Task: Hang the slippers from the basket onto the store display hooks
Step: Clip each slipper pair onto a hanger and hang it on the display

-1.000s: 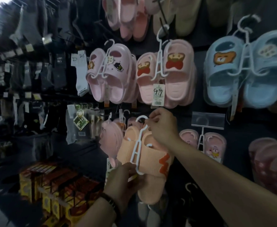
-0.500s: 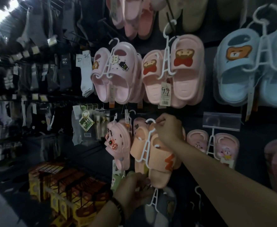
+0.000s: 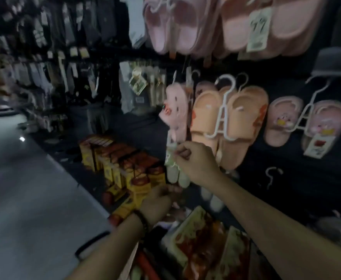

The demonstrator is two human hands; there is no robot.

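Note:
An orange slipper pair [image 3: 228,122] hangs on a white hanger [image 3: 223,118] from a display hook, with no hand on it. My right hand [image 3: 195,161] is just below its left slipper, fingers curled and pinching a small tag or hanger top above a pale green pair [image 3: 174,174]. My left hand [image 3: 158,201] is lower and blurred, next to something pinkish; its fingers are not clear. At the bottom, the basket [image 3: 88,246] shows a dark handle and holds patterned packs [image 3: 201,239].
Pink slipper pairs hang beside the orange one on the left [image 3: 177,110] and right [image 3: 306,122], and more in the row above [image 3: 185,25]. A bare white hook [image 3: 271,174] sticks out lower right. Yellow-orange boxes [image 3: 121,162] line the floor.
My right hand let go of the orange pair's hanger and dropped below it to the pale green pair. My left hand moved down. The view tilted downward, and the basket came into sight.

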